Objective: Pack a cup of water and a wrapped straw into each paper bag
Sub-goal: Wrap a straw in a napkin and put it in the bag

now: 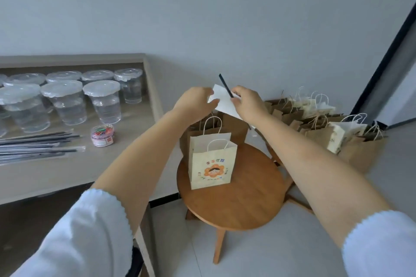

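Both my hands are raised above the round wooden stool (231, 207). My left hand (194, 102) grips the left edge of a white paper bag (225, 102). My right hand (247, 102) pinches its right side together with a black straw (224, 85) that sticks up past the bag. On the stool stands a cream paper bag (212, 164) with a flower print and a brown bag (234, 126) behind it. Several lidded cups of water (104, 102) and wrapped straws (38, 148) are on the table (56, 175) at left.
A small tub of coloured clips (102, 135) sits by the straws. Several brown and white paper bags (351, 139) crowd the floor at right against the wall. A dark door frame (387, 56) rises at far right. Tiled floor lies below the stool.
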A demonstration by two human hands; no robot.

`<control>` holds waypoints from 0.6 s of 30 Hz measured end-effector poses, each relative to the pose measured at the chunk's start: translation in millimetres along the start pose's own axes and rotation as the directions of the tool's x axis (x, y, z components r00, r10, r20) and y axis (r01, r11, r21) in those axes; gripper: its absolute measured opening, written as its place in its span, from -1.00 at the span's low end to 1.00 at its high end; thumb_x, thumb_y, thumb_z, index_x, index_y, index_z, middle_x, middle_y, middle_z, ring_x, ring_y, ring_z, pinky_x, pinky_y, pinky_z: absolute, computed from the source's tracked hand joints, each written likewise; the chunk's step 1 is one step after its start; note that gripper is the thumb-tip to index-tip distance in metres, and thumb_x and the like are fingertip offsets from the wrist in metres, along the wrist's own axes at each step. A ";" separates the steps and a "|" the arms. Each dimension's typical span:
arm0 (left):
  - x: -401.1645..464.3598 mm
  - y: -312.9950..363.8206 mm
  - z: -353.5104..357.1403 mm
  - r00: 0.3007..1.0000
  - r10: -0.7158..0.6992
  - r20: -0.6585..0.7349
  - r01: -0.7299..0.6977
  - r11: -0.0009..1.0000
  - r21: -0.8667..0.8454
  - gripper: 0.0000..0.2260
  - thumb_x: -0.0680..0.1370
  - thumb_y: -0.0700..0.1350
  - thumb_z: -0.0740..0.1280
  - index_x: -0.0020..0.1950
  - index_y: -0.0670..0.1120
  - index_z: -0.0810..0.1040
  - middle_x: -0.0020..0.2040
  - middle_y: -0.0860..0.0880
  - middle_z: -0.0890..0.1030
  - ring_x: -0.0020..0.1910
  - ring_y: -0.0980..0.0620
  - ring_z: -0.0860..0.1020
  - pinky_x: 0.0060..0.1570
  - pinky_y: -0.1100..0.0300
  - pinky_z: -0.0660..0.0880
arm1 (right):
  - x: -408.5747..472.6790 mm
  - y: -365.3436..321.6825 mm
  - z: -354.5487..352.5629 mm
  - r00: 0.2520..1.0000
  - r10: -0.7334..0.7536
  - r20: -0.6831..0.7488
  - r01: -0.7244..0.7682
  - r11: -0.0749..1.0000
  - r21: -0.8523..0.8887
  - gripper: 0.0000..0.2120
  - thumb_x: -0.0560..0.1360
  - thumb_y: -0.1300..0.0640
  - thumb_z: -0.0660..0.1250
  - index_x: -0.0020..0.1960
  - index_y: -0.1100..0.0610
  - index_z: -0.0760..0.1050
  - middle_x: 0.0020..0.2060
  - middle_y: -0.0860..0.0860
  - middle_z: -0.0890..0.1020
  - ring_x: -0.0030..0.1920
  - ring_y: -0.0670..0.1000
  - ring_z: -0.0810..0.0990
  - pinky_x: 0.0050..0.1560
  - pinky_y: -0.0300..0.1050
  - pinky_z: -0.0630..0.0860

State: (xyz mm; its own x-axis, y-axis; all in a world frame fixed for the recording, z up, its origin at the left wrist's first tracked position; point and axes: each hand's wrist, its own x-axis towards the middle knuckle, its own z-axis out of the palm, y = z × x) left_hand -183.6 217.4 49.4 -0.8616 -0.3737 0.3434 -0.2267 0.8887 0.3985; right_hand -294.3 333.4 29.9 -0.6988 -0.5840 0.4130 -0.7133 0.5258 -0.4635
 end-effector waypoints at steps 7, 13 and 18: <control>-12.1 10.6 111.3 0.963 -0.230 0.137 0.235 0.972 -0.016 -0.69 0.63 -0.02 0.18 0.30 -0.13 0.47 0.01 -0.08 0.58 -0.13 0.01 0.55 -0.26 0.28 0.41 | -29.2 94.5 27.8 0.985 0.089 0.145 -0.086 0.996 -0.022 -0.70 0.61 0.18 0.18 0.33 0.12 0.42 0.18 0.10 0.57 0.08 0.11 0.55 -0.12 -0.17 0.49; -14.5 -29.0 174.1 0.894 -0.359 0.270 0.360 0.932 0.049 -0.69 0.62 0.00 0.20 0.33 -0.07 0.44 0.18 -0.07 0.56 0.07 -0.03 0.55 0.00 0.17 0.54 | -26.9 141.1 67.8 0.960 0.164 0.226 -0.162 0.986 -0.027 -0.69 0.61 0.16 0.19 0.35 0.11 0.40 0.19 0.10 0.56 0.10 0.09 0.55 -0.22 -0.27 0.36; 24.1 -59.7 203.4 0.898 -0.373 0.231 0.373 0.927 0.047 -0.76 0.63 -0.06 0.18 0.25 -0.08 0.49 0.10 -0.07 0.57 -0.11 0.05 0.48 -0.21 0.28 0.41 | 14.1 155.2 89.2 0.958 0.156 0.242 -0.158 0.987 -0.012 -0.69 0.60 0.13 0.21 0.33 0.11 0.40 0.19 0.09 0.55 0.10 0.08 0.55 -0.22 -0.32 0.42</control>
State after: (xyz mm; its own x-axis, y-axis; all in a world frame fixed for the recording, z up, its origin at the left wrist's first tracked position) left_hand -283.2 209.4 -139.1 -0.7945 -0.6061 -0.0369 -0.5528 0.6968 0.4571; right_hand -410.1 351.6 -106.1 -0.7676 -0.6268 0.1339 -0.5946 0.6186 -0.5136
